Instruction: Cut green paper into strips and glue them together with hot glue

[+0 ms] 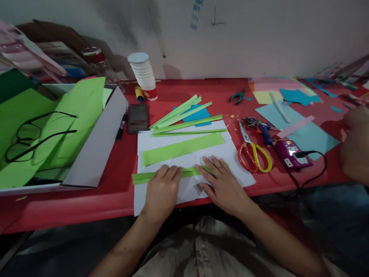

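A narrow folded green paper strip (188,172) lies across white paper sheets (187,192) in front of me. My left hand (164,188) has its fingers bent together and pressed on the strip left of its middle; the thumb is hidden. Farther right, my right hand (220,184) rests with fingers spread and stretched, its fingertips on the strip's right part. Just beyond both hands is a wider flat green paper strip (184,148). Several thin folded green strips (181,111) are piled behind it, partly over a blue paper piece (198,114).
Scissors (253,157), a purple power box (292,154) with cables and a glue gun (264,132) sit to the right. A box of green paper (92,146) holding glasses (27,140) stands left. Stacked paper cups (144,77) are behind. Another person's arm (356,146) reaches in at right.
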Demonstrator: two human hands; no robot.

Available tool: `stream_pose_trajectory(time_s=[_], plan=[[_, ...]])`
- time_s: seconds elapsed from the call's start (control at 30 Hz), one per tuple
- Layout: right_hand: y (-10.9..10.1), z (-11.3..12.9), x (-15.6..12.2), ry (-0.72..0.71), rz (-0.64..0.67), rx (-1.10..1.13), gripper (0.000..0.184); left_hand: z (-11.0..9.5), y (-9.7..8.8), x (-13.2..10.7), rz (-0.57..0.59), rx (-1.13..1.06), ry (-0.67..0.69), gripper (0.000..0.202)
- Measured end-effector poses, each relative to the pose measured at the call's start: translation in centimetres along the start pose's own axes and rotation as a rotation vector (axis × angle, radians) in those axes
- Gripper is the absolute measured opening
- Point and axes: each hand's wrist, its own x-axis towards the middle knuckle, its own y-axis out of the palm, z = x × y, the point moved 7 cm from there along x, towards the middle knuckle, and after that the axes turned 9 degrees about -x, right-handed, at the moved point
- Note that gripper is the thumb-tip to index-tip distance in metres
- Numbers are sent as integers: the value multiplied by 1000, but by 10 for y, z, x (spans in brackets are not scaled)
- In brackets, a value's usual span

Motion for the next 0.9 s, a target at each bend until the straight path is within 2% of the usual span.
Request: stream_pose_trajectory(time_s=[0.2,0.37,0.73,0.9], plan=[[0,0,1,0,10,0,50,14,-15,-7,-29,2,125,28],[1,0,1,-14,8,-18,51,28,-19,-20,-13,27,139,31],[0,0,1,-23,-3,-43,49,62,-31,-51,-15,78,48,32],[1,0,1,-23,-7,-50,50,72,-27,-60,9,121,-33,34]])
